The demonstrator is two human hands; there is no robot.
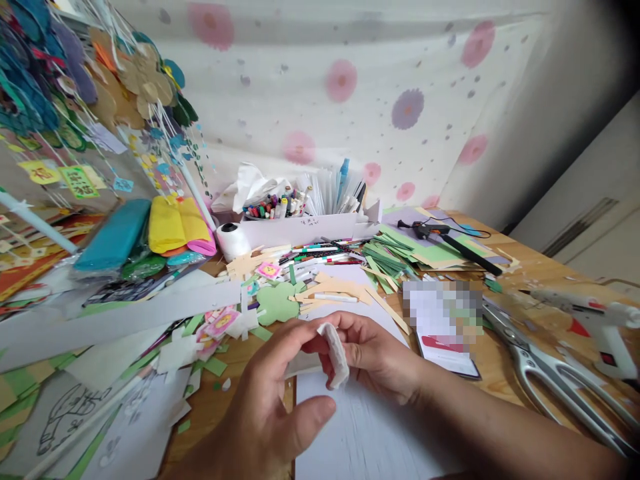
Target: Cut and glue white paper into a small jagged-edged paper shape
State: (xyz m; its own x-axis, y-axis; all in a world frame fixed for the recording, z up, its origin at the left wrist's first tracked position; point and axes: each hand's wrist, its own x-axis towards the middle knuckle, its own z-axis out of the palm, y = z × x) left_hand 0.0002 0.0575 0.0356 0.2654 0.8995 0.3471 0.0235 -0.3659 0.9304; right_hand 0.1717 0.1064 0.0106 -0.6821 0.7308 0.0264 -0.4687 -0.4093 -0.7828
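A small folded strip of white, tissue-like material (336, 357) stands tilted above the table. My right hand (380, 360) pinches it between thumb and fingers. Curved round its far side, my left hand (280, 387) has its fingertips against or close behind the strip, with the thumb held well apart from them; the exact contact is hidden. Below both hands lies a white sheet of paper or board (360, 433). Just beyond the fingers rests a green scalloped paper cutout (280, 303).
Large scissors (525, 353), a glue gun (595, 313) and a phone (443, 327) lie at right. Green paper strips (387, 253) and a marker box (310, 230) are behind. Paper scraps and a drawing (73, 413) cover the left. Decorations (145, 73) hang upper left.
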